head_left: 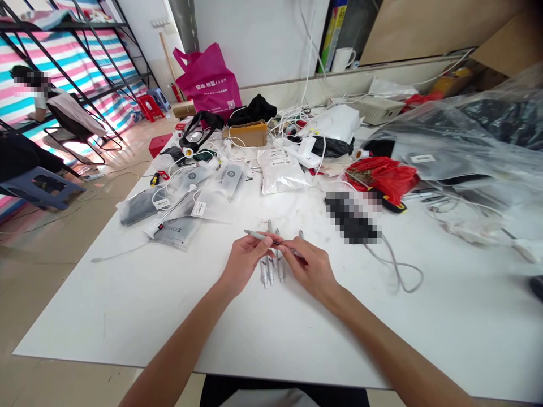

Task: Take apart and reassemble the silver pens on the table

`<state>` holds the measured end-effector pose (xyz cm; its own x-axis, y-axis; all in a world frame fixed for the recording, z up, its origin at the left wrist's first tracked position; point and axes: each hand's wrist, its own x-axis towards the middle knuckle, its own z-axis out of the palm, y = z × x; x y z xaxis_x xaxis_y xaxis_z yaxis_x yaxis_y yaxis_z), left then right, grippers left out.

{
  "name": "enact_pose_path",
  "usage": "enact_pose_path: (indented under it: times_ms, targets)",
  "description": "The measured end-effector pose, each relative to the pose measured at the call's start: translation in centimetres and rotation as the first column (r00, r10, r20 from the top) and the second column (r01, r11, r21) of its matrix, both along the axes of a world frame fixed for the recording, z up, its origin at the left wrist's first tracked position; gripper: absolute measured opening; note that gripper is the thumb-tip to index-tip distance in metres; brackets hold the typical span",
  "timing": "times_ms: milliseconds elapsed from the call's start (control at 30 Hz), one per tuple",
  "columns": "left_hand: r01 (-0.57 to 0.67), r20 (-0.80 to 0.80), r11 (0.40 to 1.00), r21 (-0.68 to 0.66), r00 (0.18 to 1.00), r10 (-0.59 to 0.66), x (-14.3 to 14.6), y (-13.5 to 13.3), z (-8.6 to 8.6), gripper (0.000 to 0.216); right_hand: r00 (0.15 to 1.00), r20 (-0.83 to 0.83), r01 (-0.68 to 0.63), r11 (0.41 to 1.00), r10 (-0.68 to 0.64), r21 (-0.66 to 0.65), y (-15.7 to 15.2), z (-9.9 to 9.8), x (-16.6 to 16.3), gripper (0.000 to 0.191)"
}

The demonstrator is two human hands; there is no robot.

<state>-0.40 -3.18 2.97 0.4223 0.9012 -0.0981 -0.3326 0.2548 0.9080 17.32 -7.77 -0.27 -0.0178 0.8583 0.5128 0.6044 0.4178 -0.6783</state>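
Observation:
My left hand point(246, 263) and my right hand point(309, 272) meet above the white table point(127, 316). Between them, a slim grey pen-shaped tool point(258, 235) lies almost level, pinched by the left fingertips at its near end and by the right fingers further along. Under my hands lie several similar silver pen-shaped tools point(270, 270), side by side and pointing away from me. My hands partly hide them.
Sealed plastic pouches point(216, 186), white cables and a grey cable point(399, 265) lie across the table, with a red bag point(384, 178) and a pixelated dark object point(352, 217) to the right. A seated person point(38, 96) and stools are at back left.

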Motion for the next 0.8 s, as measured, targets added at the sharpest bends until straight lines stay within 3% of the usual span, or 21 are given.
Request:
enact_pose_path:
  times_ms: [100, 233, 400, 667, 800]
  targets:
    - [-0.009, 0.028, 1.000, -0.022, 1.000, 0.010, 0.1, -0.1, -0.2, 0.024, 0.999, -0.043, 0.003, 0.998, -0.006, -0.058, -0.1, 0.1, -0.2, 0.023]
    - [-0.104, 0.124, 0.990, -0.090, 0.986, 0.115, -0.2, 0.6, -0.2, 0.021, 0.983, -0.167, 0.049, 0.986, -0.076, -0.160, -0.1, 0.6, -0.2, 0.028]
    - [-0.219, 0.259, 0.948, -0.233, 0.925, 0.278, -1.1, 1.8, 0.1, 0.016, 0.953, -0.296, 0.056, 0.997, -0.070, -0.056, 0.3, 0.8, 0.3, 0.016]
    - [-0.189, 0.312, 0.936, -0.298, 0.907, 0.283, -1.1, 1.8, -0.1, 0.019, 0.956, -0.263, 0.076, 0.978, -0.127, -0.193, 0.0, 1.1, 0.7, 0.031]
    - [-0.172, 0.319, 0.933, -0.317, 0.907, 0.276, -0.7, 1.5, -0.2, 0.013, 0.982, -0.181, 0.039, 0.994, -0.057, -0.103, 0.3, 1.3, 0.6, 0.045]
